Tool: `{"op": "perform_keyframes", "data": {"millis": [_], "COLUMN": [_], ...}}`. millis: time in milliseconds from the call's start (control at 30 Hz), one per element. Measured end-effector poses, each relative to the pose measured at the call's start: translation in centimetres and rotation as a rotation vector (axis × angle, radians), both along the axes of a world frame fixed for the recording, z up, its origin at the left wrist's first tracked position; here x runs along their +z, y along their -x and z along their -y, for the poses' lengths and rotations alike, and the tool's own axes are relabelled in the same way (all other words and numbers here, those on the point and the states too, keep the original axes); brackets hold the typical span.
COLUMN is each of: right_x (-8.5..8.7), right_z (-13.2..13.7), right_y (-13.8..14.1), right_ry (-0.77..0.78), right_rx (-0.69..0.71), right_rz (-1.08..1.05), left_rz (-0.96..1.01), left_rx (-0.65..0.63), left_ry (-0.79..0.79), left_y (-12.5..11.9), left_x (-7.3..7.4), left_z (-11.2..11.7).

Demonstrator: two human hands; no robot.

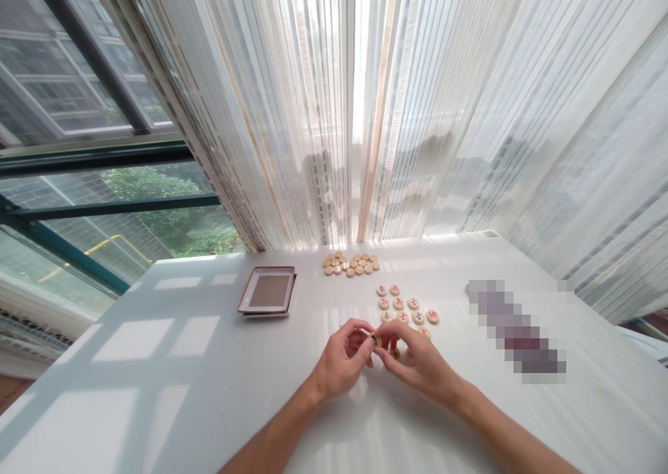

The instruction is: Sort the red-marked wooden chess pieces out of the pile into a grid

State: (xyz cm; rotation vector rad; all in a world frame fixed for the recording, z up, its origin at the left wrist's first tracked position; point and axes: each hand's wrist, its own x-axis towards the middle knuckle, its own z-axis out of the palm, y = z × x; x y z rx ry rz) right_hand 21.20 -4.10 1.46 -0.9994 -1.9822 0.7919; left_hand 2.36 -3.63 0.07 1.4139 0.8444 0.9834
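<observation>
My left hand (342,361) and my right hand (417,361) meet over the white table (172,369), fingers pinched together on one round wooden game piece (376,340) held between them. Just beyond the hands lie several face-up pieces (407,305) with red and dark marks. Farther back, a cluster of several face-down wooden pieces (351,264) sits near the curtain. A few more pieces are partly hidden under my right fingers.
A shallow brown box (268,291) lies open at the left of the pieces. A blurred patch (516,331) covers part of the table's right side. Sheer white curtains (396,112) hang behind the table; a window (94,147) is at left.
</observation>
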Motion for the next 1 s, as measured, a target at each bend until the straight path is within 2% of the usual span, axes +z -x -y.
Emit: {"op": "perform_keyframes", "data": {"millis": [133,233,333,433,633,767,867,1000], "right_x": [0.3,0.7,0.8,0.0,-2.8,-3.7,-4.0,-4.2], "right_z": [0.0,-0.6,-2.2,-4.4,-8.1,-9.0,-9.2,-9.4], "right_y": [-0.3,-1.6,-4.1,-6.6,-9.3,-10.0,-10.0,-9.8], "right_ry": [-0.005,-0.064,-0.116,-0.123,-0.035,0.003,0.012,0.019], "right_rx": [0.014,0.0,-0.285,-0.564,-0.768,-0.799,-0.795,-0.79], "right_rz": [0.004,-0.018,-0.172,-0.318,-0.267,-0.293,-0.297,-0.289], "left_rz": [0.008,0.045,0.103,0.13,0.078,-0.049,-0.194,-0.38], "left_rx": [-0.009,0.011,0.038,0.055,0.149,0.111,0.069,0.12], "left_ry": [-0.008,0.031,0.082,0.09,0.027,0.012,-0.071,-0.193], "left_y": [0.1,0.3,0.5,0.6,1.1,1.3,1.0,0.1], "left_x": [-0.1,-0.1,0.1,0.4,0.7,1.4,2.1,2.6], "left_z": [0.0,-0.4,-0.7,-1.1,-2.3,-4.2,-6.2,-9.1]}}
